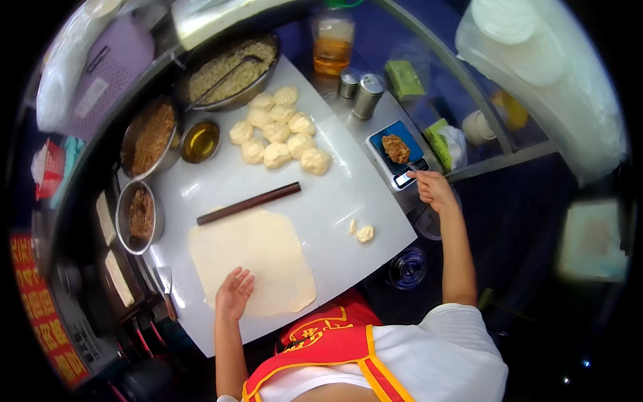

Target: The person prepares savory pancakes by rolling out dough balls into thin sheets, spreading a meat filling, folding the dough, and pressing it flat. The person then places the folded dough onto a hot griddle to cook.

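Observation:
My right hand [435, 189] grips the handle of a spoon whose bowl is hidden under a clump of brown minced filling [396, 148]. The clump is over the blue top of a small digital kitchen scale [415, 131]; whether it rests there I cannot tell. My left hand [235, 293], empty with fingers apart, is over the lower left part of a thin, rolled-out dough sheet [266, 251]. A dark wooden rolling pin [248, 203] lies across the sheet's far edge. Two small dough scraps [365, 233] lie to the right of the sheet.
Several dough balls [276, 131] sit at the back of the white worktop [346, 196]. Bowls of filling [149, 138] and an oil bowl [200, 141] line the left side, with a scraper [166, 289] nearer. Metal shakers [368, 95] and a bottle [332, 45] stand behind the scale.

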Motion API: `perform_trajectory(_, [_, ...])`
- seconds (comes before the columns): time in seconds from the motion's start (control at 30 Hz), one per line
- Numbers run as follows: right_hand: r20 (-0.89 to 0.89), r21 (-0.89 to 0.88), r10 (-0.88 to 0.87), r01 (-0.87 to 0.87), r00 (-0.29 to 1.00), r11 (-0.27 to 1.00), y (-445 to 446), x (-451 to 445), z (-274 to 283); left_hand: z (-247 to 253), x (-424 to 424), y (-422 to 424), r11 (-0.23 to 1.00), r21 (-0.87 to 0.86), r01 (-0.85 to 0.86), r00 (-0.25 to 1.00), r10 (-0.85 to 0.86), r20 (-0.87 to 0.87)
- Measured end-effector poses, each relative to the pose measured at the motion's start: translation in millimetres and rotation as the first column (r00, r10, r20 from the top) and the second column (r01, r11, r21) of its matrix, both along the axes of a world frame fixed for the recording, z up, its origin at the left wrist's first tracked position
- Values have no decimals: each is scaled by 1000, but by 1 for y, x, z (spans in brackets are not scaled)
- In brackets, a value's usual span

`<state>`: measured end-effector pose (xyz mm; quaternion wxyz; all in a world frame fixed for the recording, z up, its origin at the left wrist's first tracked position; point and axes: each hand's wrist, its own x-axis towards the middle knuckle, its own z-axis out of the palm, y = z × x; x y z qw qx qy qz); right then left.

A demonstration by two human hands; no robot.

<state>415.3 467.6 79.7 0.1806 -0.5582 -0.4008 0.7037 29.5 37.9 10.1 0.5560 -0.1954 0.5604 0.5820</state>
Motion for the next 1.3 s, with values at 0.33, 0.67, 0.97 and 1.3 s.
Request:
perform_trajectory(0.33, [28, 285, 654, -633, 756, 720, -170, -141, -22, 4, 26, -30, 926, -236, 294, 698, -377, -609])
perform_trajectory(0.67, [658, 753, 480, -524, 580, -397, -231, -209, -93, -29, 32, -2, 849, -469, 242, 437, -527, -729])
perform_trajectory(0.97, [371, 818, 465, -520, 804, 246, -156, -426, -54, -13, 43, -6, 808, -564, 171, 159, -588, -793])
perform_trajectory(1.3, [549, 828, 493, -520, 675, -211, -193, -419, -12, -5, 34, -3, 803, -529, 274, 1, -550, -835])
